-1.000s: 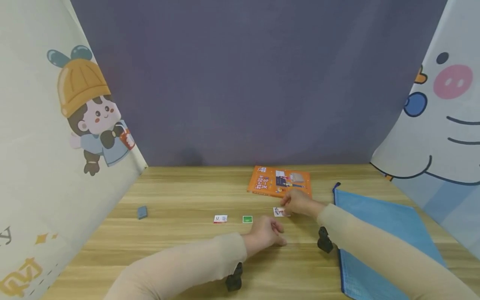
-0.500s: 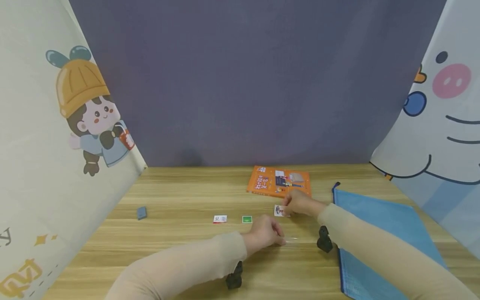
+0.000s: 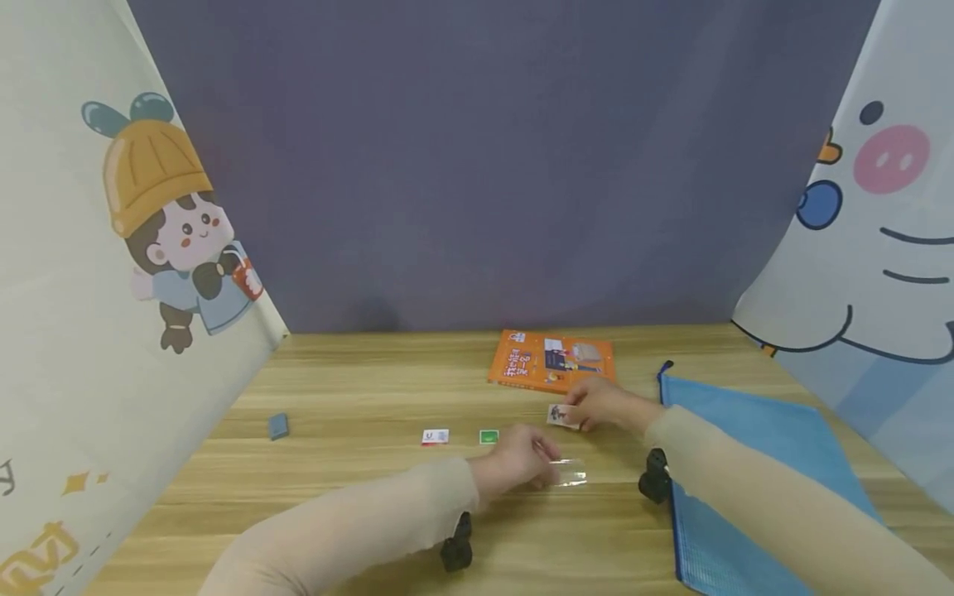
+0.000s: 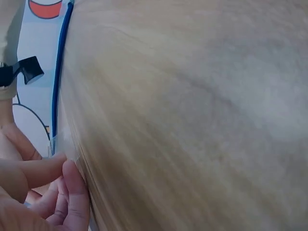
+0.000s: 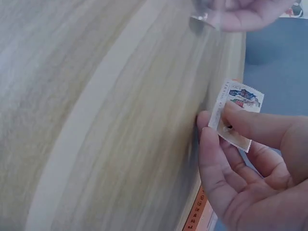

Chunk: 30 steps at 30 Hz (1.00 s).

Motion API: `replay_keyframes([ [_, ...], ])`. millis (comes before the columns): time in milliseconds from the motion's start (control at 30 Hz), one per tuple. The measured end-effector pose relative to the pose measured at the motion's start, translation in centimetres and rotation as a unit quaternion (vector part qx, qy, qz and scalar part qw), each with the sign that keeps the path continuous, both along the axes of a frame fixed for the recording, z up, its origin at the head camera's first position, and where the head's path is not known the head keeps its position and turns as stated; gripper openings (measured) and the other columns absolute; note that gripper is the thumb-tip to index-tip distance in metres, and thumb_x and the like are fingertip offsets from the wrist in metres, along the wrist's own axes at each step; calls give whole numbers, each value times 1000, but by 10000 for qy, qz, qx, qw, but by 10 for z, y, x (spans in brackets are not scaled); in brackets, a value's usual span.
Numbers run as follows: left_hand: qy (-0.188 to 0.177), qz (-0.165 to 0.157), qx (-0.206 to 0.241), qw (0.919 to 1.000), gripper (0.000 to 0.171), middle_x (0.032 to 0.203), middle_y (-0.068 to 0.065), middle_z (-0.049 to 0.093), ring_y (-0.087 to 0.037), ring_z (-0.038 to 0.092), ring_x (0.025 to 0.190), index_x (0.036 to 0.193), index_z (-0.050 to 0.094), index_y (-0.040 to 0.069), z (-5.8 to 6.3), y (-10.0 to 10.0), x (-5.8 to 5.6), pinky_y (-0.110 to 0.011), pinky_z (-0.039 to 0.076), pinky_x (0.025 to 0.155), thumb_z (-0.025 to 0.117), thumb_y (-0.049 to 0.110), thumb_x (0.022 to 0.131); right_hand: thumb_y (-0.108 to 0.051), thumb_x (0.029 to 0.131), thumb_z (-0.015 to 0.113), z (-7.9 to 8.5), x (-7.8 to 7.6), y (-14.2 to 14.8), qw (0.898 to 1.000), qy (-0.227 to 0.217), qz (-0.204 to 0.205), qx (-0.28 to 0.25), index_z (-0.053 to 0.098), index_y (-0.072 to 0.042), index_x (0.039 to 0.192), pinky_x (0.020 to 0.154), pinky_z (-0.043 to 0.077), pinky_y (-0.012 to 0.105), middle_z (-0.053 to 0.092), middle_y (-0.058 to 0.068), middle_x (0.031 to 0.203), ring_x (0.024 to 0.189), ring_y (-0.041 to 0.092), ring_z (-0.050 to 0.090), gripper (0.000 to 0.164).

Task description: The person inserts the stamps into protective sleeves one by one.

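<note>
My right hand [image 3: 602, 404] pinches a postage stamp [image 5: 244, 98] between thumb and fingers. The stamp has perforated edges and a small coloured picture, partly covered by the thumb. To its left and nearer me, my left hand [image 3: 519, 458] pinches a small clear plastic sleeve [image 3: 570, 473] by its left end. That sleeve is see-through and shows mostly by its glints. Two more stamp-like pieces lie flat on the table to the left: a green one [image 3: 489, 437] with a white border, and a white one [image 3: 436, 437] with a red lower edge.
Behind my right hand lies an orange book [image 3: 522, 364]. A blue mesh zip pouch [image 3: 753, 430] covers the table's right side, partly under my right forearm. At the far left sits a small blue-grey block [image 3: 278, 426]. A dark curtain [image 3: 477, 165] hangs behind the table.
The clear sleeve has come into view, now sticking out to the right of my left fingers. My right hand has shifted slightly right and away with the stamp. The loose pieces stay put.
</note>
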<state>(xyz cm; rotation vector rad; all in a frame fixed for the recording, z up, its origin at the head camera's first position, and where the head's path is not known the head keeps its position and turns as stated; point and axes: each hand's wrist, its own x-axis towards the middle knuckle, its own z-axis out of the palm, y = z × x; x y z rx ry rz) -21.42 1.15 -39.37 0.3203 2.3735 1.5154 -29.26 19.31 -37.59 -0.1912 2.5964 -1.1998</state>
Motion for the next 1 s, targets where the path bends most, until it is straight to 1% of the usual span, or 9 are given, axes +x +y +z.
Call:
replay_keyframes([
  [167, -44, -219, -18, 9997, 8, 76, -4, 67, -11, 56, 56, 87, 70, 1, 1, -4, -3, -21, 54, 50, 69, -4, 82, -2, 84, 71, 5, 2, 3, 9997, -206, -40, -79, 68, 6, 100, 63, 61, 29, 71, 14, 84, 65, 17, 67, 18],
  [267, -102, -272, 149, 9995, 6, 81, -6, 69, -13, 58, 60, 89, 69, 1, 4, -7, -5, -23, 56, 54, 68, -2, 83, -7, 88, 68, 8, 2, 4, 9999, -150, -42, -53, 68, 6, 104, 64, 61, 29, 73, 13, 82, 66, 18, 67, 20],
  [467, 11, 88, 430, 9990, 7, 86, -11, 70, -18, 61, 59, 91, 69, 1, 10, -13, -11, -27, 56, 54, 69, 6, 86, -15, 91, 66, 20, 3, 8, 9998, 73, 140, -97, 71, 1, 100, 67, 58, 31, 73, 15, 86, 67, 17, 63, 19],
  [567, 229, 351, 652, 9970, 9, 91, -13, 70, -26, 63, 56, 93, 69, 0, 12, -16, -15, -30, 57, 55, 68, 8, 89, -17, 92, 66, 25, 5, 8, 9995, 175, 229, -145, 72, -1, 101, 69, 57, 33, 72, 16, 87, 71, 22, 64, 19],
  [700, 402, 731, 1014, 9913, 10, 93, -16, 70, -29, 68, 69, 95, 67, -4, 19, -20, -20, -34, 61, 65, 67, 5, 89, -18, 92, 67, 30, 6, 9, 9988, 256, 210, -362, 70, 1, 108, 73, 60, 38, 74, 15, 88, 80, 27, 69, 25],
  [767, 377, 835, 1193, 9886, 11, 93, -19, 70, -31, 69, 78, 96, 66, -5, 24, -22, -21, -36, 62, 70, 66, 3, 89, -20, 92, 68, 33, 7, 9, 9985, 310, 160, -430, 70, 1, 110, 76, 60, 40, 74, 13, 90, 83, 28, 70, 28],
  [800, 357, 896, 1270, 9872, 12, 93, -19, 70, -28, 70, 79, 97, 65, -5, 26, -23, -23, -37, 62, 72, 67, 2, 88, -21, 91, 68, 35, 8, 8, 9984, 317, 71, -470, 70, 0, 110, 77, 60, 41, 74, 11, 91, 83, 26, 70, 28],
  [867, 336, 957, 1369, 9854, 12, 92, -19, 71, -25, 70, 76, 98, 65, -5, 32, -26, -25, -37, 62, 73, 67, 2, 88, -21, 90, 70, 38, 9, 8, 9975, 323, -45, -623, 69, 1, 110, 78, 60, 42, 74, 11, 91, 82, 25, 70, 30],
  [1000, 280, 1048, 1625, 9807, 16, 93, -18, 70, -23, 70, 76, 100, 65, -6, 42, -33, -30, -35, 62, 76, 69, -1, 85, -20, 88, 72, 45, 10, 7, 9943, 206, -331, -994, 67, 2, 111, 76, 61, 36, 74, 10, 92, 77, 16, 70, 32],
])
